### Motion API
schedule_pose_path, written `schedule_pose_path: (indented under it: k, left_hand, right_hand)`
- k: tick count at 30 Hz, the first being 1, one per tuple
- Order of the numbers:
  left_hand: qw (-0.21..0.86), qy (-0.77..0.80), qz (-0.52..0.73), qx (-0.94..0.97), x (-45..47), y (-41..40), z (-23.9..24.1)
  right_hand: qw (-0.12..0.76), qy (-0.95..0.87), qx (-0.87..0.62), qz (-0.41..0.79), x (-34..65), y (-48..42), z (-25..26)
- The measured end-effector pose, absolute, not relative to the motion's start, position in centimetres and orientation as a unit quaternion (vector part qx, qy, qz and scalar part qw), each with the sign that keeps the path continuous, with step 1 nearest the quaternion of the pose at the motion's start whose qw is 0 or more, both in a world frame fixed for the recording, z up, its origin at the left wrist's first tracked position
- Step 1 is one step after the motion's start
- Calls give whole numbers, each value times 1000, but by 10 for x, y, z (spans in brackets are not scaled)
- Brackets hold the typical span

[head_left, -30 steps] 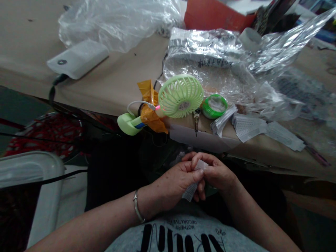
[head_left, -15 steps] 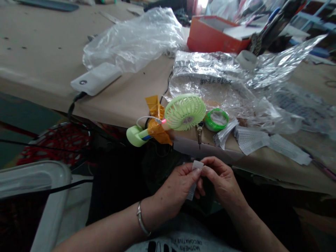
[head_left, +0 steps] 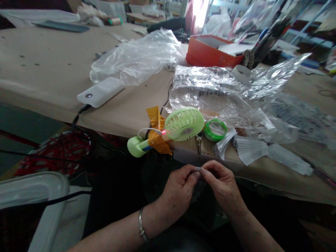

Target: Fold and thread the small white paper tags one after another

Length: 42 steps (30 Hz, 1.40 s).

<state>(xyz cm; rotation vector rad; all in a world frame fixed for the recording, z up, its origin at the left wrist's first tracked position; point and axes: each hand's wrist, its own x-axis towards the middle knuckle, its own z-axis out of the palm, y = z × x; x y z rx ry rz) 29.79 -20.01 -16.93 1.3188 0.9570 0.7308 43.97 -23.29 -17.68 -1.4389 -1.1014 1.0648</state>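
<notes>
My left hand (head_left: 180, 187), with a silver bangle on its wrist, pinches a small white paper label (head_left: 198, 169) between thumb and fingers. From the other side, my right hand (head_left: 223, 182) pinches the same label, fingertips close to the left ones. Only a thin edge of the label shows; the fingers hide the rest. Both hands are in front of the table edge, above my lap. Several stacks of printed white labels (head_left: 250, 149) lie fanned along that edge, beside a round green container (head_left: 215, 130) with something whitish in it.
A light green fan (head_left: 185, 124) is fixed to the table edge with brown tape (head_left: 160, 141). A white power bank (head_left: 101, 92), clear plastic bags (head_left: 141, 57) and an orange-red box (head_left: 212, 52) are farther back. A thin metal-tipped tool (head_left: 198, 145) juts over the edge.
The label has turned from a visible flat strip to a thin edge between the fingertips. My hands have drawn closer together at the fingertips. The view has tilted up slightly.
</notes>
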Motion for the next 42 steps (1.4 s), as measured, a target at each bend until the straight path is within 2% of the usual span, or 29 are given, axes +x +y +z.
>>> schedule_pose_path:
  k: [6, 12, 18, 38, 42]
  left_hand:
    - [501, 427, 335, 674, 295, -188, -171]
    - [447, 403, 357, 715, 295, -181, -170]
    - [451, 405, 354, 712, 296, -179, -168]
    - [467, 419, 338, 701, 300, -172, -163]
    - [501, 423, 323, 682, 295, -183, -167]
  right_hand:
    - [478, -472, -597, 439, 441, -225, -171]
    - [484, -487, -603, 407, 439, -222, -167]
    - [480, -506, -609, 378, 440, -218, -164]
    - [494, -478, -611, 392, 442, -216, -172]
    - [456, -519, -619, 372, 445, -232, -170]
